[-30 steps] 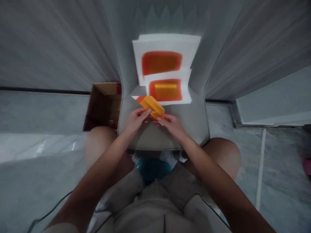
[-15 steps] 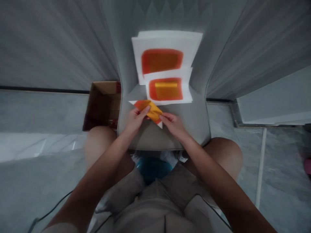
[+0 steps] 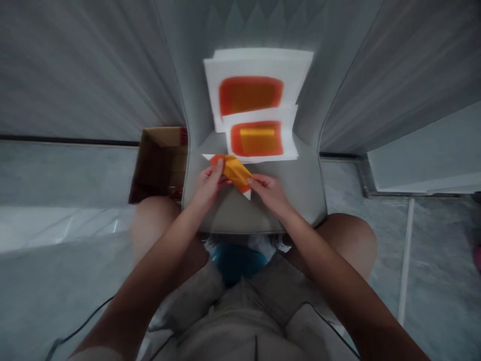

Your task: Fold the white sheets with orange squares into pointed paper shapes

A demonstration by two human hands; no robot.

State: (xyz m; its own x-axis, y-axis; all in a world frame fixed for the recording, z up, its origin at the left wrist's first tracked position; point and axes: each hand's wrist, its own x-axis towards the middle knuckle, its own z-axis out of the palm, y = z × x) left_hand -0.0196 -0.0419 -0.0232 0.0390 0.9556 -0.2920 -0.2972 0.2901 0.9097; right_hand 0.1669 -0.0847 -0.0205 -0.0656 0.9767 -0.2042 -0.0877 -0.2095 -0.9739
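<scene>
A folded piece of orange and yellow paper (image 3: 235,170) with white pointed corners sits just above the grey seat. My left hand (image 3: 208,183) pinches its left part between thumb and fingers. My right hand (image 3: 267,193) holds its lower right edge with the fingertips. Close beyond the paper lie two white sheets, each printed with an orange-red and yellow rectangle: a larger sheet (image 3: 255,62) and a smaller one (image 3: 259,145) overlapping its lower part.
The sheets rest on a grey padded chair seat (image 3: 240,215), with tall grey upholstered sides (image 3: 93,70) to both sides. An open cardboard box (image 3: 160,163) stands left of the seat. My knees, a blue object (image 3: 238,263) and a marble floor (image 3: 439,260) lie below.
The paper has turned and narrowed into a more pointed fold since the earliest frame. My left fingers have shifted upward on it, while both hands stay close together.
</scene>
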